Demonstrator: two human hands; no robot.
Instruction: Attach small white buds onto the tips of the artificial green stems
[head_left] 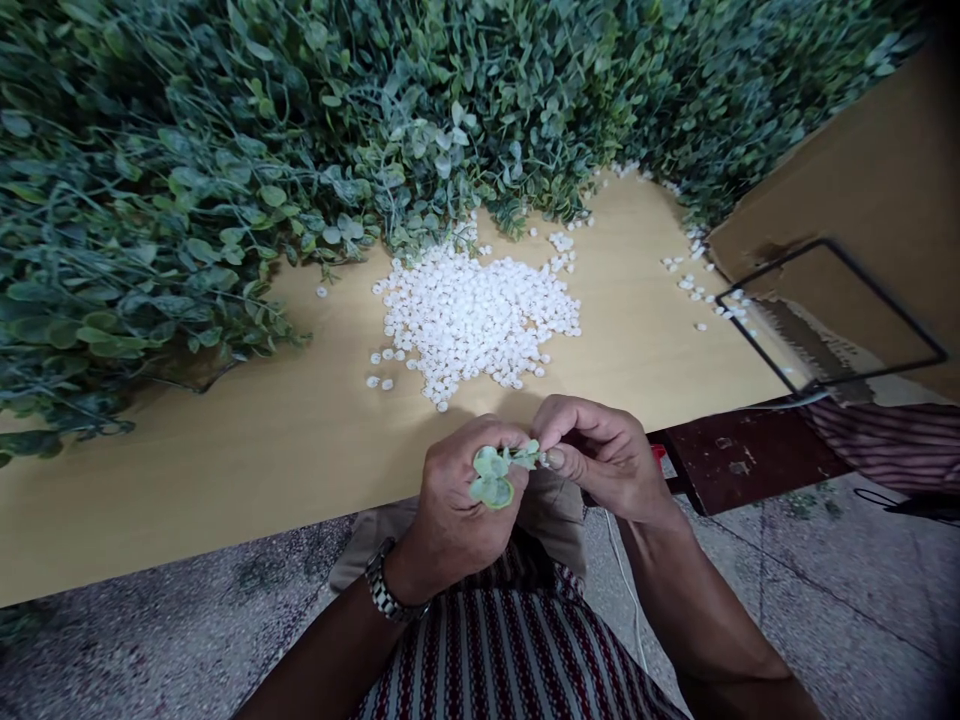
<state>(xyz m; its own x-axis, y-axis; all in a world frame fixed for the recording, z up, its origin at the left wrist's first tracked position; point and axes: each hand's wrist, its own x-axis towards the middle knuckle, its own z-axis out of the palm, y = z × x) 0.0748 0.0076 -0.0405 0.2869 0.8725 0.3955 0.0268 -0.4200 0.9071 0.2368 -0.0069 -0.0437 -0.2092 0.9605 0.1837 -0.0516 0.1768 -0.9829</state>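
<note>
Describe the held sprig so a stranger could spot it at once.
From the massed foliage, cross the tan table to its near edge. There the left hand and right hand hold the small green sprig, the only greenery in a grip, apart from that mass.

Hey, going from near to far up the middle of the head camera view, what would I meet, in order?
Striped garment, leafy sprig, pile of small white pieces, mass of green foliage.

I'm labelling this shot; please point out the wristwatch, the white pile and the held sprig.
Wristwatch (383, 592), head view: metal band.
White pile (480, 315), head view: its middle.
Held sprig (493, 464), head view: a leaf.
</note>
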